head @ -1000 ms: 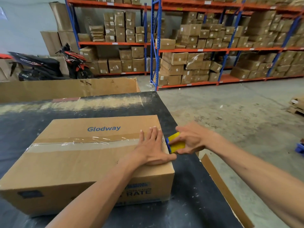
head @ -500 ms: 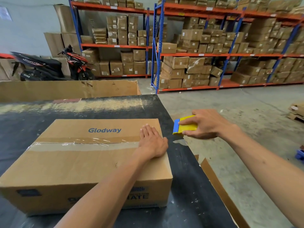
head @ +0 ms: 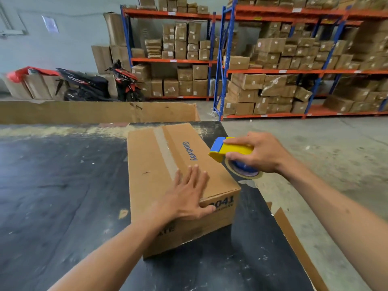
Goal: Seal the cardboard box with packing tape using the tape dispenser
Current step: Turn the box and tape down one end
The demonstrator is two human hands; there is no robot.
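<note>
Warehouse. Scuffed black worktable (head: 52, 185) underfoot view, grey concrete floor (head: 315, 139) at 3 o'clock. Orange-and-blue racks (head: 228, 59) of stacked cartons (head: 270, 46) at 12 to 2. Black-red scooter (head: 94, 85) at 11, against pale wall (head: 63, 45).

The left hand (head: 186, 195) covers the near end of the tape strip (head: 165, 152) on the cardboard box (head: 151, 185), and its thumb hides part of the print on the box's end face. The right hand (head: 258, 153) hides the rear of the tape dispenser (head: 228, 151) and the top of its roll. Both forearms are cut off by the frame's edges.
</note>
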